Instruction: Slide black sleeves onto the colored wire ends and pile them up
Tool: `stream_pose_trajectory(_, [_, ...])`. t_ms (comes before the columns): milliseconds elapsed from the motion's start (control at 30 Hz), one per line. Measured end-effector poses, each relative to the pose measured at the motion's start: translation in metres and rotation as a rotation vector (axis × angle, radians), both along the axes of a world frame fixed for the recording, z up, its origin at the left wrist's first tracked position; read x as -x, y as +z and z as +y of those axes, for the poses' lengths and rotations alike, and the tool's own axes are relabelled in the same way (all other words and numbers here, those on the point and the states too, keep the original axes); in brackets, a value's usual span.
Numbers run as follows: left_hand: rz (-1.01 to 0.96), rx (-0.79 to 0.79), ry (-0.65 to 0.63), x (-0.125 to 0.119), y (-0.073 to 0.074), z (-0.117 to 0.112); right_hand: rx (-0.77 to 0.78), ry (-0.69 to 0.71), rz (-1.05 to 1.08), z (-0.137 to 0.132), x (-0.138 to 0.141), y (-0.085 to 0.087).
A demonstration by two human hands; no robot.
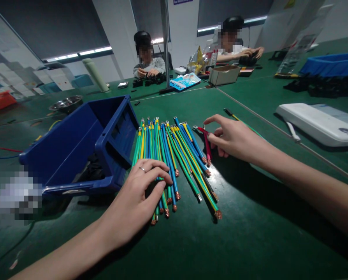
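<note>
Short cables point(174, 147) in green, yellow and blue lie side by side on the green table, with ring terminals at the far ends and bare copper strands at the near ends. My left hand point(143, 190), wearing a ring, rests over the left part of this row with loosely bent fingers, hiding some cables. At the row's right end are red cables point(206, 146), one crossing another. My right hand point(228, 136) reaches them, index finger and thumb apart, with a fingertip at the red insulation. A black-ended green-yellow cable point(236, 116) lies behind my right hand.
A blue bin point(65, 136) holding dark items stands left of the cables, a metal bowl point(65, 104) behind it. On the right lies a white device point(320, 124) near a blue crate point(333, 64). Two people point(149, 66) sit across, near a small cardboard box point(224, 75).
</note>
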State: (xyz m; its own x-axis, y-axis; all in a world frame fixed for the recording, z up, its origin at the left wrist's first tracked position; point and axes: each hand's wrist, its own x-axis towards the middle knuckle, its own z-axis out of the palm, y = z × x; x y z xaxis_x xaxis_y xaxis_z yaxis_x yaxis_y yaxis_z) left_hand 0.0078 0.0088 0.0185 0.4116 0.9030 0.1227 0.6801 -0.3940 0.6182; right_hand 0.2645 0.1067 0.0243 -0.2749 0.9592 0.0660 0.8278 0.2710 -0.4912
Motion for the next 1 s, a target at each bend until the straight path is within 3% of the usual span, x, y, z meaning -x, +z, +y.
stream_pose_trajectory(133, [-0.008, 0.000, -0.001, 0.000, 0.000, 0.000, -0.037, -0.014, 0.107, 0.001, -0.003, 0.006])
stream_pose_trajectory(267, [-0.029, 0.000, -0.010, 0.000, -0.002, 0.000, -0.194, -0.074, -0.093, 0.004, -0.005, 0.006])
stream_pose_trajectory(467, [-0.046, -0.008, -0.014, 0.000, -0.003, 0.000, -0.173, -0.008, -0.177, 0.002, 0.002, -0.004])
stream_pose_trajectory(767, [-0.053, -0.011, -0.015, 0.001, -0.005, 0.000, -0.186, 0.097, -0.142, 0.001, 0.007, -0.014])
stream_pose_trajectory(1000, [-0.043, -0.015, -0.016, 0.001, -0.004, -0.001, -0.222, 0.061, -0.050, -0.003, 0.011, -0.016])
